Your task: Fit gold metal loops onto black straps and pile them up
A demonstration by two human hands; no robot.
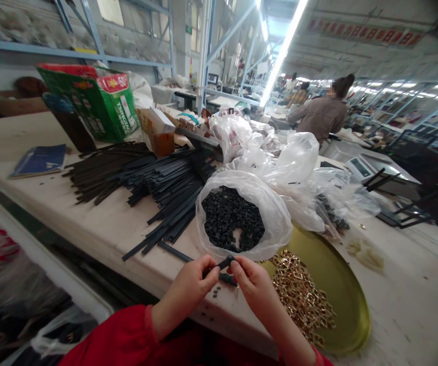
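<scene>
Both hands meet over the table edge, just in front of a plastic bag [276, 231] of small black loops [230, 213]. My left hand [194, 277] is closed around a dark strap [224, 263], thumb and fingers pinching it near its end. My right hand [253, 279] pinches the tip of that strap from the other side; whether a loop sits there is too small to tell. Another dark strip [171, 250] lies on the table close behind my left hand. Gold-coloured metal buckles [299, 290] are heaped on a round gold tray [346, 305], right of my right hand.
Many dark strips [158, 175] lie in a pile at left, near a blue booklet [39, 160] and a green carton [104, 107]. Clear plastic bags [295, 157] and a scale [360, 168] stand behind. A white bin [39, 244] is below at left. A person [321, 117] stands beyond the table.
</scene>
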